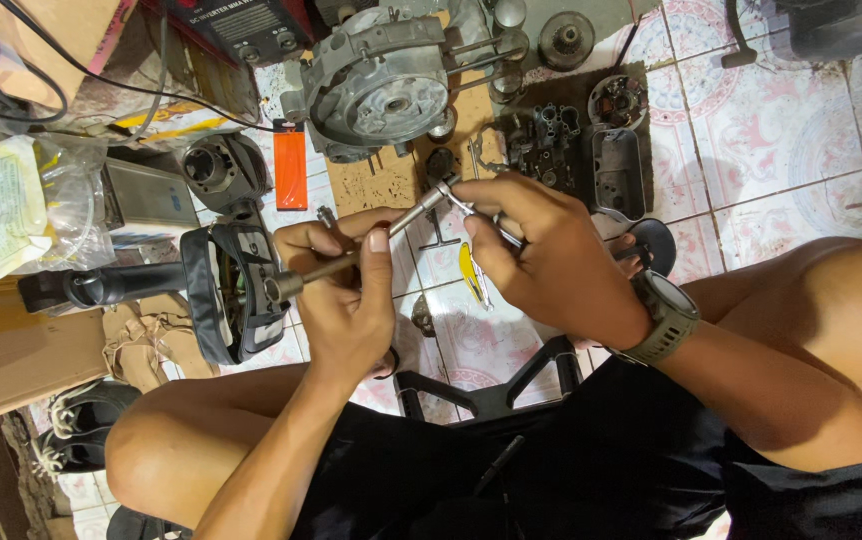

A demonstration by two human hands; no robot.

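The left hand [346,295] sits just left of the frame's centre, fingers curled tight around a slim metal shaft [351,258], thumb pressed along its upper side. The right hand [546,255], a chunky wristwatch [663,318] on its wrist, is at centre right; its fingertips pinch a small yellow-handled tool [471,270] and steady its thin metal tip against the shaft's upper-right end. Both hands are closed on what they hold, neither open.

The shaft's long axis runs diagonally, from a rounded socket-like end at lower left, near a black ribbed housing [236,290], up to a narrower stepped end at upper right, which points toward the grey engine casing [381,85] in the upper middle of the frame. It looks like solid steel: stiff, fairly heavy for its thickness, and probably oily, so it could slip. The thicker middle, where the left hand already grips, seems the safest hold; the fine end looks more easily marred.

Further out, a dark tray of small engine parts [571,150] lies at upper centre right on the patterned tile floor [781,150]. An orange card [291,170] lies left of the casing, and clear plastic bags [21,205] fill the far left.
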